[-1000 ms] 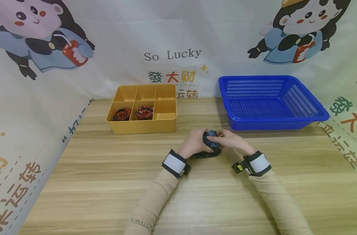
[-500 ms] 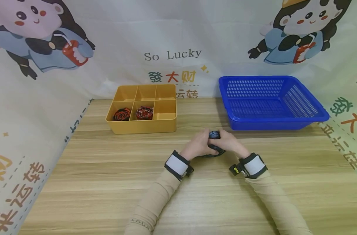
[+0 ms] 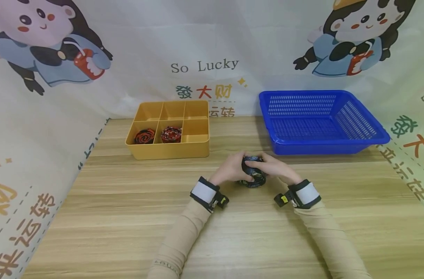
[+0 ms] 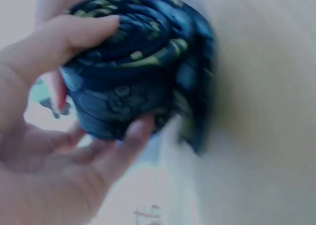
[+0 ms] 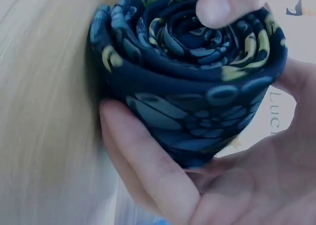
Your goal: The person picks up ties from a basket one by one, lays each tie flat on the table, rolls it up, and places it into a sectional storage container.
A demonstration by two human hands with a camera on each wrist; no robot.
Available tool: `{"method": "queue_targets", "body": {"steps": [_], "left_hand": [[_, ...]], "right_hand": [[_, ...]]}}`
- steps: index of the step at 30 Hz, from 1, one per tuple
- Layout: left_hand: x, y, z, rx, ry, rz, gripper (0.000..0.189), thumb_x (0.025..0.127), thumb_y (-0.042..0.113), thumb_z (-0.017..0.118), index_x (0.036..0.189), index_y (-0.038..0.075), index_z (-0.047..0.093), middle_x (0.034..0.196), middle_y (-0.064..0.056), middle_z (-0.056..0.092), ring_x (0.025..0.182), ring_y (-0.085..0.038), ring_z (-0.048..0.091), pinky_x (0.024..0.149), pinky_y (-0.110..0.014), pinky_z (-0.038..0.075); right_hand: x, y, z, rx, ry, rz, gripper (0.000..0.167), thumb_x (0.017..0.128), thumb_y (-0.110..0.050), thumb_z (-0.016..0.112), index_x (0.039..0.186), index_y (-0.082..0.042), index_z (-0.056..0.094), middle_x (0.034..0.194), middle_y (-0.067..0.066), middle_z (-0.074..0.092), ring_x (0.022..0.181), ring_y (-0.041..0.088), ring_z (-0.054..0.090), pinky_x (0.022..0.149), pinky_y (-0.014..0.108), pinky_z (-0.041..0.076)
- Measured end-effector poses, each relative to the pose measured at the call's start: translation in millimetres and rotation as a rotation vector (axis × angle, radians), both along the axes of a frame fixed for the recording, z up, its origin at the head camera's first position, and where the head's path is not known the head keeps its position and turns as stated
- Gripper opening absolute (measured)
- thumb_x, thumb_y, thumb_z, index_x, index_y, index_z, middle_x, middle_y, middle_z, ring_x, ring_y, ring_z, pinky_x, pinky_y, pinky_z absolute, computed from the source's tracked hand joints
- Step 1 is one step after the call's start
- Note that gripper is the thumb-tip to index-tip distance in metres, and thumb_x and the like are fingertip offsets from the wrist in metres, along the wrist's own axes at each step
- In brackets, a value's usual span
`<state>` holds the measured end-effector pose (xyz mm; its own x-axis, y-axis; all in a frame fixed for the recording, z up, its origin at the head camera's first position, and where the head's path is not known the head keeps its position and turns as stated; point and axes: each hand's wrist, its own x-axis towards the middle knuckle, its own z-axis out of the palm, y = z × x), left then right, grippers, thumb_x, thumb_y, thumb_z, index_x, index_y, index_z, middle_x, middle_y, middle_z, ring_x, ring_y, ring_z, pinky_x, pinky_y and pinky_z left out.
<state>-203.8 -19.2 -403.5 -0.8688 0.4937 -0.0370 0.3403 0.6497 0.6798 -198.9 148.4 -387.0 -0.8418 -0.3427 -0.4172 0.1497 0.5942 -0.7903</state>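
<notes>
A dark blue necktie [image 3: 258, 179] with blue and yellow floral patterning is wound into a roll above the table, between my hands. My left hand [image 3: 231, 169] grips its left side. In the left wrist view, the thumb lies on the coiled end of the necktie [image 4: 121, 94], fingers lie along its lower side, and a short tail stands off the roll toward the tabletop. From the right, my right hand [image 3: 278, 167] holds the roll. The right wrist view has that thumb over the spiral's centre and fingers curled beneath the necktie [image 5: 197, 111].
A yellow box [image 3: 170, 150] with several compartments stands at the back left. Two rolled fabric pieces, one orange and black [image 3: 144, 136], one red patterned [image 3: 171, 134], sit in its front compartments. At the back right is a blue perforated basket [image 3: 323, 149]. Printed cloth [image 3: 212, 38] hangs behind.
The necktie's loose tail, earlier stretched out to the left along the table, is now mostly wound into the roll. Both hands have shifted slightly while turning it.
</notes>
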Motion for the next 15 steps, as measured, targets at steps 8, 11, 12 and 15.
{"method": "queue_targets", "body": {"steps": [8, 11, 12, 15], "left_hand": [[-4.0, -1.6, -9.9, 0.051, -0.044, -0.063, 0.071, 0.071, 0.005, 0.08, 0.128, -0.001, 0.039, 0.129, -0.019, 0.054, 0.117, -0.03, 0.054, 0.1, -0.039, 0.045], [-2.1, -0.5, -9.7, 0.022, -0.011, -0.086, 0.071, 0.072, 0.005, 0.08, 0.129, -0.002, 0.038, 0.13, -0.019, 0.053, 0.119, -0.03, 0.053, 0.103, -0.039, 0.043], [-0.7, 0.1, -8.5, -0.004, 0.005, -0.094, 0.073, 0.072, 0.007, 0.08, 0.13, -0.002, 0.038, 0.13, -0.018, 0.052, 0.119, -0.03, 0.052, 0.103, -0.039, 0.043], [4.4, 2.2, -2.3, -0.086, 0.046, -0.096, 0.076, 0.073, 0.018, 0.081, 0.133, -0.001, 0.039, 0.129, -0.017, 0.052, 0.119, -0.03, 0.051, 0.104, -0.039, 0.041]], "right_hand": [[-2.1, 4.4, -2.9, -0.026, 0.004, -0.016, 0.066, 0.092, -0.043, 0.055, 0.135, 0.002, 0.034, 0.131, 0.024, 0.048, 0.111, 0.028, 0.056, 0.079, 0.034, 0.056], [-0.8, 1.3, -3.3, 0.046, 0.064, -0.041, 0.067, 0.09, -0.045, 0.057, 0.131, 0.004, 0.036, 0.127, 0.023, 0.05, 0.107, 0.026, 0.054, 0.077, 0.03, 0.053], [-0.2, -0.8, -3.4, 0.085, 0.093, -0.048, 0.068, 0.089, -0.045, 0.058, 0.13, 0.005, 0.037, 0.125, 0.024, 0.051, 0.106, 0.026, 0.054, 0.077, 0.029, 0.051], [1.6, -7.7, -3.2, 0.187, 0.161, -0.053, 0.07, 0.087, -0.045, 0.057, 0.129, 0.007, 0.035, 0.123, 0.027, 0.052, 0.103, 0.028, 0.053, 0.08, 0.031, 0.047]]}}
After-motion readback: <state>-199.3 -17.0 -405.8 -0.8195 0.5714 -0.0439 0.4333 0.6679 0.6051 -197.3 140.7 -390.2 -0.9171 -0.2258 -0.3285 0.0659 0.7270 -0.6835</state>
